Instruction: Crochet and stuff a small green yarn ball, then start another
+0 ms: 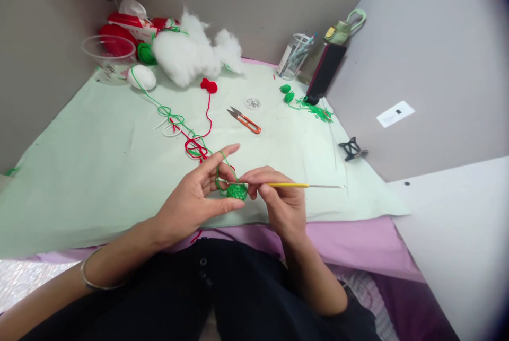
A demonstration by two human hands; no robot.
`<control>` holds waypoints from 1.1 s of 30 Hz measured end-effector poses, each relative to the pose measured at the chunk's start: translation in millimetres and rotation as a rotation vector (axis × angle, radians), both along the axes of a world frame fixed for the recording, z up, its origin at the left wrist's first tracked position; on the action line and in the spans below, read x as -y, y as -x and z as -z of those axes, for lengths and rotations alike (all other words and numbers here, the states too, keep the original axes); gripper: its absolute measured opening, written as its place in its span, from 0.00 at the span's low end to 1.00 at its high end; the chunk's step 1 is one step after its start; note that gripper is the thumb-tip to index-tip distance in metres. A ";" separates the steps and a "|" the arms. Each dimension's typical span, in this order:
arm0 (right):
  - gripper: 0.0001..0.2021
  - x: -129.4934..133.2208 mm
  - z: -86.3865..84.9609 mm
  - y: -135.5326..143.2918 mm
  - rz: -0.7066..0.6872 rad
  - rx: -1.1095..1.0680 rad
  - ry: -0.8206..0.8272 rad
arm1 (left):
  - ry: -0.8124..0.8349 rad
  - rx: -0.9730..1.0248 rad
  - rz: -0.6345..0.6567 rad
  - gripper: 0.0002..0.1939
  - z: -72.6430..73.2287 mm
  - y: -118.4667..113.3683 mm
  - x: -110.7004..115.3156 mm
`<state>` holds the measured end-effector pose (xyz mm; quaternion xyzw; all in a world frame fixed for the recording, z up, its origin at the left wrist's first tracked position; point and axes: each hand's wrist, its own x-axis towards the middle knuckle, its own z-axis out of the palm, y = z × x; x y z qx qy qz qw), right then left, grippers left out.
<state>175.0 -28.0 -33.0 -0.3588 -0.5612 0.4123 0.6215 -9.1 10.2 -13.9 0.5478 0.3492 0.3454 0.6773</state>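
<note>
My left hand [199, 190] pinches a small green crochet piece [237, 191] between thumb and fingers. Green yarn [161, 107] runs over its raised index finger and back across the table. Closed around a crochet hook [288, 185] with a yellow grip, my right hand [280, 192] is beside the piece. One metal end of the hook reaches the top edge of the green piece; the other points right. Whether a loop sits on the hook tip is too small to tell. Tangled red yarn [195, 148] lies just beyond my left hand.
Orange-handled thread snips [244, 120] lie mid-table near a small round dish [253, 103] and a red crochet piece [209, 85]. White stuffing [186, 52], a clear plastic cup [109, 60] and a tissue box [133, 27] stand at back left. Green yarn scraps [318, 112] and a bottle [337, 32] are right.
</note>
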 end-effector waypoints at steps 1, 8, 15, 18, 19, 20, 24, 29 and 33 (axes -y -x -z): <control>0.08 0.6 0.4 0.6 0.013 -0.012 -0.002 | -0.009 0.005 0.003 0.47 -0.1 -0.3 -0.2; 0.07 -0.7 -1.0 0.7 -0.049 -0.257 0.097 | -0.077 -0.039 0.003 0.46 -1.8 0.5 -2.0; 0.08 0.4 -4.3 -9.1 -0.112 -0.139 0.050 | -0.164 -0.142 -0.007 0.44 -6.5 0.0 -2.0; 0.10 4.2 -8.4 -11.6 -0.032 0.138 -0.069 | -0.197 -0.184 -0.036 0.43 -4.5 -2.7 -1.4; 0.10 5.9 -9.6 -11.2 0.008 0.279 -0.132 | -0.204 -0.190 -0.051 0.43 -3.0 -4.0 -0.8; 0.10 7.7 -10.2 -10.1 0.054 0.428 -0.209 | -0.209 -0.196 -0.071 0.42 -1.4 -5.5 0.1; 0.14 16.5 -4.2 -2.0 0.267 0.862 -0.453 | -0.212 -0.190 -0.166 0.39 3.2 -10.5 6.1; 0.24 27.5 14.4 -1.2 0.375 0.837 -0.479 | -0.017 0.036 -0.082 0.39 3.7 -7.7 12.4; 0.28 26.8 19.5 -8.0 0.359 0.791 -0.596 | 0.363 0.282 0.042 0.37 4.1 -5.7 11.4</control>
